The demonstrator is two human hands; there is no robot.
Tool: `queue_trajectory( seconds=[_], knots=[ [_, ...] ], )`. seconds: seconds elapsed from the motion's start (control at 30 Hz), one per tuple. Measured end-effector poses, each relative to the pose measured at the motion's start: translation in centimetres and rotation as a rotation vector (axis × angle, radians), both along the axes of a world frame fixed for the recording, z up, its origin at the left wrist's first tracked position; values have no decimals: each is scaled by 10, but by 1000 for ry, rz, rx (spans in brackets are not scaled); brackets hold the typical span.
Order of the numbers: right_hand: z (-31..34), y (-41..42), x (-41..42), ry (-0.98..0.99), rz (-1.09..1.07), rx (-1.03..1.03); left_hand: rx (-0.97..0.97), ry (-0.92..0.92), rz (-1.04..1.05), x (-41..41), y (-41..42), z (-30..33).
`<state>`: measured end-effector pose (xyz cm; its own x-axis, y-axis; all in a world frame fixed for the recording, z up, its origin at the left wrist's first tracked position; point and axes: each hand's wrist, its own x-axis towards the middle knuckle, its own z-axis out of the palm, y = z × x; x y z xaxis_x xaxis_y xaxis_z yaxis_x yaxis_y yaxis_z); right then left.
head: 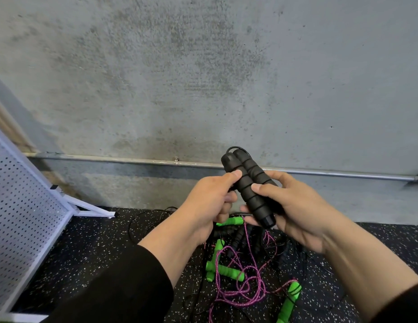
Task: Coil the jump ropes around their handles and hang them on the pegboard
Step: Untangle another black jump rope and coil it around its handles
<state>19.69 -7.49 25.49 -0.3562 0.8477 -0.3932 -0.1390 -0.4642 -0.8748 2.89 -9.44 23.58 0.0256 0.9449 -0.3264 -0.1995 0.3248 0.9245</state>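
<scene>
Concrete wall (pixel 203 66) fills the upper field, with a metal conduit (pixel 110 159) running along its base. Speckled black rubber floor (pixel 91 241) lies below. A white pegboard (pixel 21 206) leans at 9 o'clock, its foot resting on the floor, with nothing seen hanging on the part in view. At 6 o'clock, a tangled pile on the floor: green handles (pixel 229 271), pink rope (pixel 240 290), thin black cords and further black handles, all overlapping.

Centre, slightly toward 3 o'clock: two black foam handles (pixel 247 185), side by side and touching, tilted with their upper ends toward 11 o'clock; a short loop of black cord (pixel 236 148) arches over their tops. Right hand (pixel 296 213) grips the pair from the 3 o'clock side, fingers curled behind, thumb pressed across the front. Left hand (pixel 208 203) meets the handles from the 9 o'clock side, fingers curled, thumb tip against the nearer handle; whether it pinches the cord cannot be told. Both forearms carry black sleeves (pixel 114 287).
</scene>
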Motion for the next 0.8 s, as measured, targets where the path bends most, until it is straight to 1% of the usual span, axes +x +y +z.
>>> queue_trajectory(
  seconds=[0.07,0.13,0.2,0.27,0.37,0.43,0.47,0.6,0.73,0.8],
  knots=[
    [4,0,2,37,62,-53,21,10,-25,-1,-1,1],
    [7,0,5,27,122,-61,40,31,-46,-1,-1,1],
    [8,1,7,-43,133,-14,49,49,-30,-1,-2,1],
    [6,1,6,-119,91,67,38,51,19,-1,-2,1],
    [5,-1,4,-156,62,149,23,46,71,-2,0,0],
    [5,-1,5,-201,50,185,20,43,71,-3,0,1],
    [4,-1,5,-192,40,171,24,42,54,-3,0,2],
    [5,-3,2,-46,59,11,71,41,3,-3,-3,5],
    [12,-2,6,-36,162,25,105,71,-15,-3,-4,7],
    [14,-2,8,-30,175,23,114,92,-11,-2,-5,7]
  ],
)
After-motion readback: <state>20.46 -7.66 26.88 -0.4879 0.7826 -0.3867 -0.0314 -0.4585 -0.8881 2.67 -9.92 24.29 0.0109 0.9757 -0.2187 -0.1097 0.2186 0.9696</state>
